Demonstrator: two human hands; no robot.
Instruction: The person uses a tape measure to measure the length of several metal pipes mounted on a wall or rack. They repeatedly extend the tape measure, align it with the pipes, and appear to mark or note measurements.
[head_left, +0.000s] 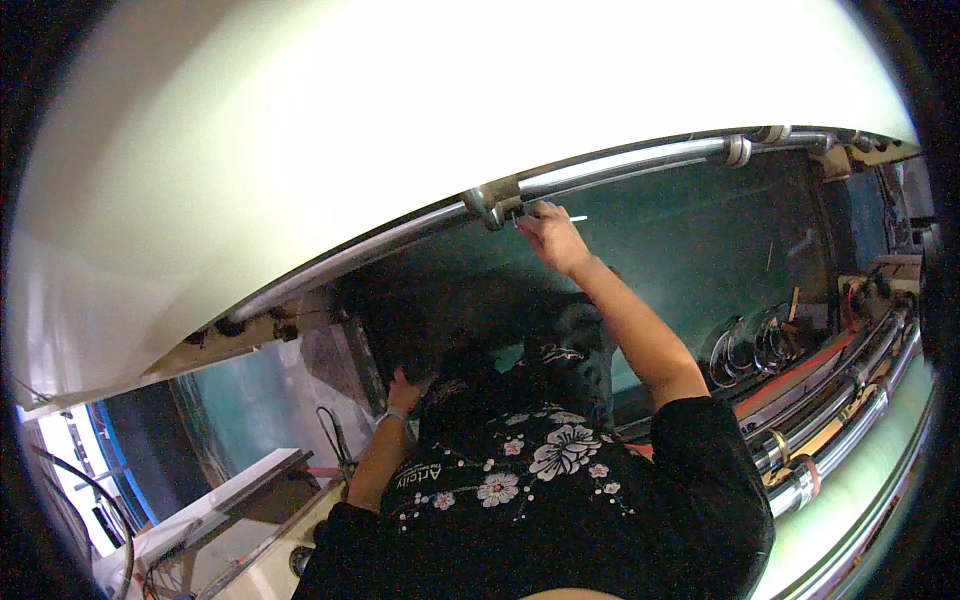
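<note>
My right hand (553,238) reaches up and away to a metal collar (483,208) on the long shiny bar (620,175). Its fingers are closed. A thin white rod (578,218) sticks out past them on the right, and a small pale tip shows on the collar side. What the fingertips touch is too small to make out. Lower and to the left, my left hand (405,390) is down by the dark edge of a recessed panel (680,240). Shadow hides most of its fingers, so I cannot see what it holds.
A huge white sheet or roll (400,100) fills the upper view above the bar. Coiled tubes (750,350) lie at right, beside metal rollers (850,400) and a pale green roll (870,440). A grey ledge (230,530) and black cables (110,500) are at lower left.
</note>
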